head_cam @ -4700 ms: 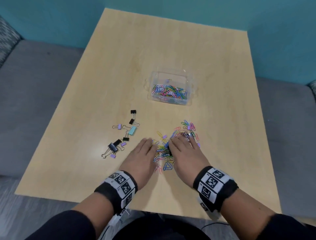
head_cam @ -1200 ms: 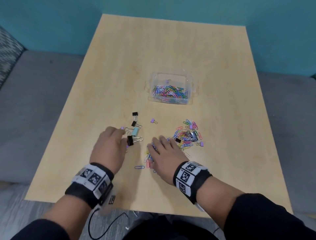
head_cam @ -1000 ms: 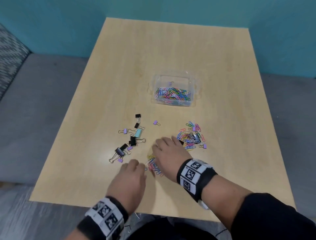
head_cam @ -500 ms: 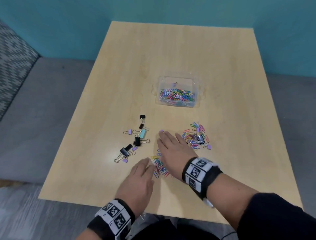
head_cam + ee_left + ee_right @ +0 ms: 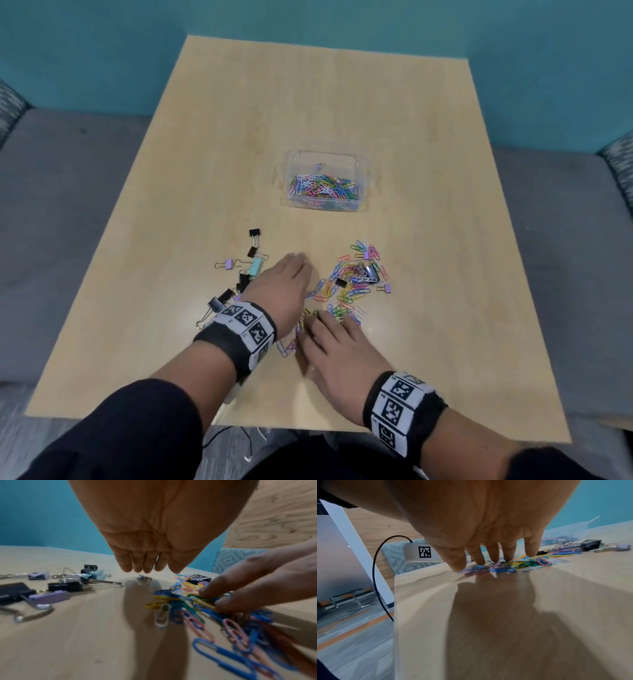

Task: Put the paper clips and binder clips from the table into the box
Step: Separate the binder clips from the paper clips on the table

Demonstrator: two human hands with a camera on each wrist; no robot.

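Right now neither grip pinches anything: the right hand [image 5: 339, 353] lies near the bench's [image 5: 342, 102] near edge, its fingers straight and slightly spread, fingertips [image 5: 494, 559] pressing on the near clump of paper clips [image 5: 339, 301]. The left hand [image 5: 284, 284] hovers just left of that clump, fingers straight and held together, tips pointing down just above the wood in the left wrist view, touching nothing that shows.

Left of the left hand lie the binder clips [image 5: 246, 274], black, lilac and one pale teal, partly covered by the wrist band. Right of the hands more paper clips spread out, with a few small binder clips among them. Farther off stands the clear box [image 5: 325, 183], already holding a layer of coloured paper clips.

The step in hand looks like raking loose clips into one heap between both palms. Next, the hands need to close in from both sides, scoop the heap and carry it to the box.

Whether the left fingertips touch the bench is unclear, and motion blurs the nearest clips.
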